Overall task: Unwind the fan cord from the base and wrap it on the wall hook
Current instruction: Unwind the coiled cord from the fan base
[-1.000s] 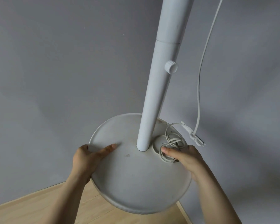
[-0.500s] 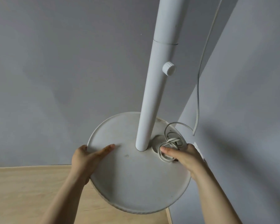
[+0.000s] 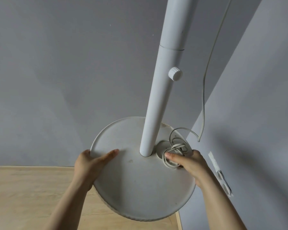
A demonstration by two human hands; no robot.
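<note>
A white round fan base [image 3: 140,188] stands on the wooden floor with a white pole [image 3: 163,83] rising from it. The white cord [image 3: 176,146] lies coiled in loops on the base, right of the pole. From there it runs up the wall at the right [image 3: 204,90]. My left hand [image 3: 91,163] grips the base's left rim, thumb on top. My right hand [image 3: 188,163] rests on the coil with its fingers closed on the loops. No wall hook is visible.
Grey walls meet in a corner behind the fan. A white clip-like fitting [image 3: 220,175] is fixed low on the right wall. A knob [image 3: 175,73] sticks out of the pole. Light wooden floor [image 3: 32,196] lies at the lower left.
The view has swung to the right, showing more floor and the wall corner. Both hands keep their places on the base and the coil.
</note>
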